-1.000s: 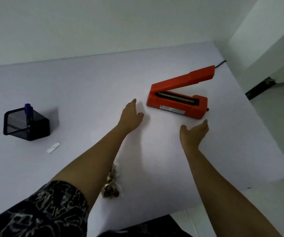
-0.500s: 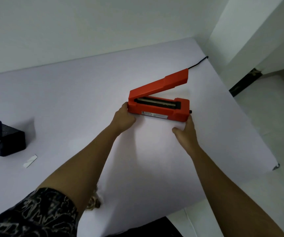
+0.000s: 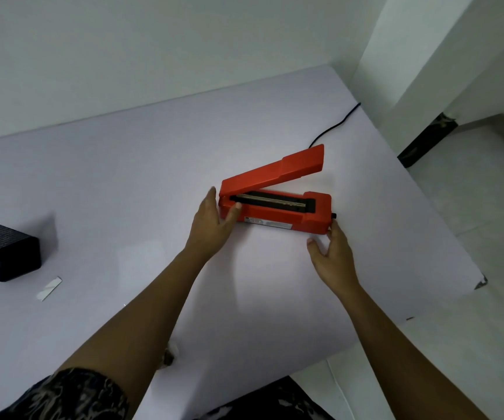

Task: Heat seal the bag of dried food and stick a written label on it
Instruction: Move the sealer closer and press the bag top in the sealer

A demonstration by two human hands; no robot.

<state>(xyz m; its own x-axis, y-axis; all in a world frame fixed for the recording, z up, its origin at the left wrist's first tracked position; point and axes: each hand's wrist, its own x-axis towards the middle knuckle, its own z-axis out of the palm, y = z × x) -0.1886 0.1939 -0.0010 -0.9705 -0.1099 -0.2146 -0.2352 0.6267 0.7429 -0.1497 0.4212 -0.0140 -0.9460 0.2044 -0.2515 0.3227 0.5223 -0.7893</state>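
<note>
Red heat sealer (image 3: 278,214) (arm raised, 1 black cord (image 3: 335,124) behind): left hand (image 3: 211,230) flat against left end; right hand (image 3: 334,253) spread, touching right end.

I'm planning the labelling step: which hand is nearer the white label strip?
Left. The left hand touches the hinge end of the red sealer, right of the label strip; the right hand is farther right, at the sealer's other end.
</note>
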